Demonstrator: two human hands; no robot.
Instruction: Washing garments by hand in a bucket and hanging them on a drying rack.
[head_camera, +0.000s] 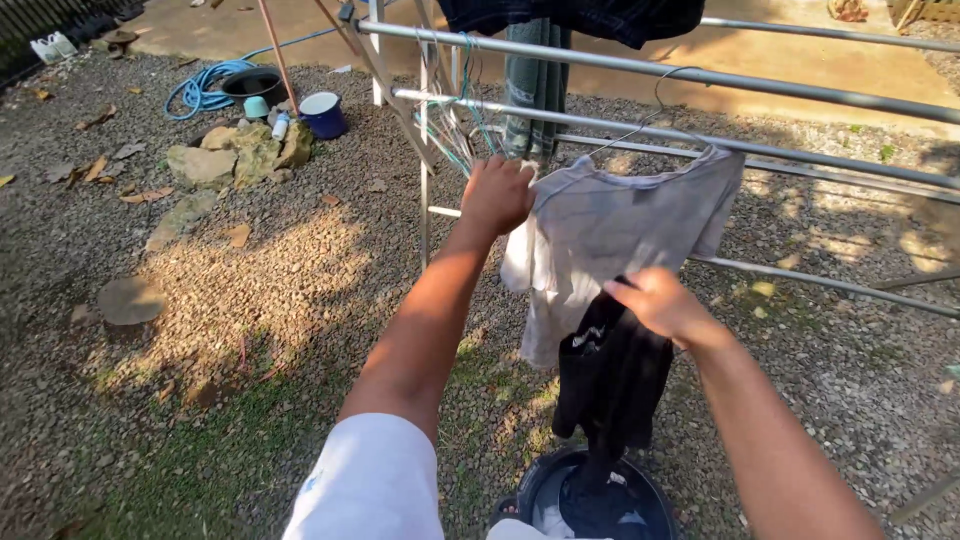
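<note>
Fingers of the left hand (497, 193) closed around the near shoulder of a pale grey shirt (610, 235), gripping cloth and apparently the end of the wire hanger (655, 105) beneath it, though the exact hold on the wire cannot be told. Fingers of the right hand (662, 303) curled and pinched on the top of a black garment (610, 375), lifted in front of the shirt's lower half and hanging down limp toward the dark tub (640, 490) at the feet. Outward from there: shirt already threaded on the hanger, hook looped over one of the metal rails (800, 95) of the drying rack, far shoulder spread, near side bunched and not yet smoothed. Judged from this, roughly early to midway: one shirt up, a dark piece (570, 15) and a striped towel (535, 85) draped over the top rails, black garment out of the tub but not on any rail. More wet cloth, dark and pale, visible inside the tub, so several pieces left to hang. Plenty of bare rail to the right. Farther off on the gravel, a blue hose (205, 88), a blue bucket (322, 113) and some rocks (235, 150), well apart from the work.
</note>
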